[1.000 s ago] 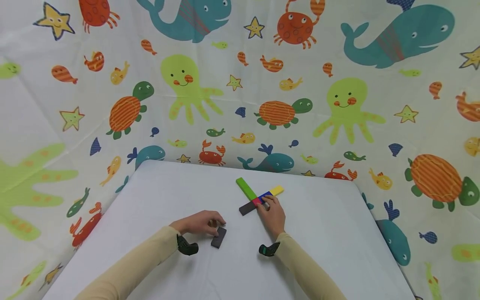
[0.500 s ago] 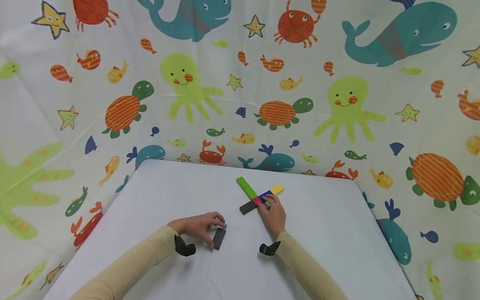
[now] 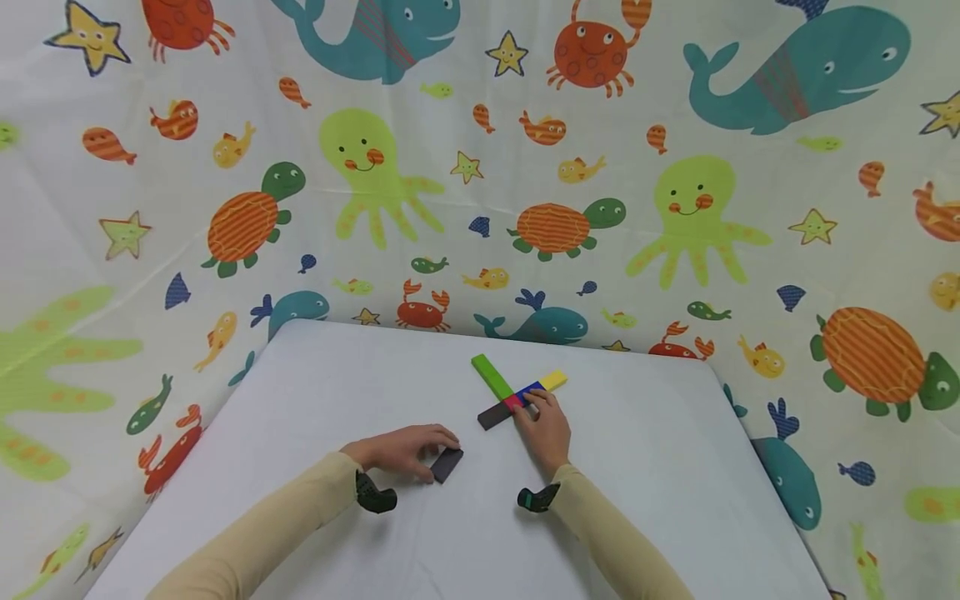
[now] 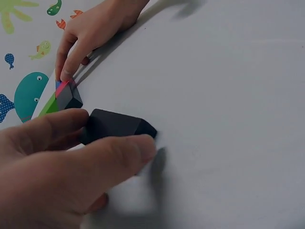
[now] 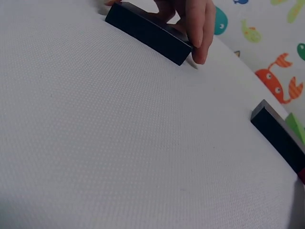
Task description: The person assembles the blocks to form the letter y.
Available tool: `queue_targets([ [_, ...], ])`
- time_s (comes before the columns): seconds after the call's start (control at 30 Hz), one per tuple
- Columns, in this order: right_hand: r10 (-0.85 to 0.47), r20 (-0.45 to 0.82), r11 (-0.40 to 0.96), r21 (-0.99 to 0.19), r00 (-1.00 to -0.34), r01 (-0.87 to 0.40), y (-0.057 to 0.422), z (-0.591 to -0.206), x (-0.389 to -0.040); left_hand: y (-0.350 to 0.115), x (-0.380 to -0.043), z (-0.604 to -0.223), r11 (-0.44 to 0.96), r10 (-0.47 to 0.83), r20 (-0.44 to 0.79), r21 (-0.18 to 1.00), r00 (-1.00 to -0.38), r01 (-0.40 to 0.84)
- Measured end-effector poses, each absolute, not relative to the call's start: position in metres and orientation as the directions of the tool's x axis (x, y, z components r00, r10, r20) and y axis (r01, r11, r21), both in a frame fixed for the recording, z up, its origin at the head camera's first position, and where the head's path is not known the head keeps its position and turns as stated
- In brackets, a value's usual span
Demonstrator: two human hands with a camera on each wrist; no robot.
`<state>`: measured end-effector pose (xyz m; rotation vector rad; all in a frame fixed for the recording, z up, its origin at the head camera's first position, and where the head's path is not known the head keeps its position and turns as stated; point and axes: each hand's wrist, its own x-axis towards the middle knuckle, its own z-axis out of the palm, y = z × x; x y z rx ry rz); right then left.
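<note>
My left hand point(image 3: 401, 450) holds a loose black block point(image 3: 447, 465) by its ends, between thumb and fingers; in the left wrist view this block point(image 4: 114, 124) is close to the camera. The right wrist view shows the block point(image 5: 147, 32) slanting, with fingertips at its right end. Further right, my right hand point(image 3: 547, 429) pinches a blue block point(image 3: 531, 390), its thumb by a small red block point(image 3: 513, 402). Around the red piece lie a green block point(image 3: 492, 378) and another black block point(image 3: 494, 416). A yellow block point(image 3: 555, 381) extends past the blue one.
All of this is on a white-covered table point(image 3: 645, 483). Behind it hangs a white curtain point(image 3: 465, 83) printed with sea animals, which meets the table's far edge and sides. Dark wrist-worn devices sit at both cuffs.
The loose black block, earlier lying upright-on in the view, has turned and shifted slightly up and right in the left hand's fingers. The right hand and joined blocks stay put.
</note>
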<state>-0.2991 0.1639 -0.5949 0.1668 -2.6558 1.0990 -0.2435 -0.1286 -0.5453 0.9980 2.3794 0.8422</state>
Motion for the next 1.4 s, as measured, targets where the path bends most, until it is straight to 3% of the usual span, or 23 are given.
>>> queue_targets([
  [0.3,-0.008,0.296,0.698,-0.683,-0.955,-0.217,0.160,-0.600,-0.298,-0.130,-0.250,-0.548,0.526,0.706,-0.059,0.710,-0.706,0.468],
  [0.57,-0.013,0.395,0.701,-0.652,-0.919,-0.290,0.159,-0.602,-0.300,-0.129,-0.269,-0.538,0.584,0.691,-0.158,0.697,-0.705,0.416],
  [0.93,-0.015,0.376,0.708,-0.650,-0.927,-0.276,0.163,-0.598,-0.306,-0.110,-0.287,-0.540,0.605,0.649,-0.140,0.691,-0.748,0.396],
  [1.4,-0.010,0.383,0.710,-0.647,-0.924,-0.276,0.163,-0.600,-0.302,-0.101,-0.290,-0.541,0.632,0.626,-0.185,0.690,-0.758,0.353],
])
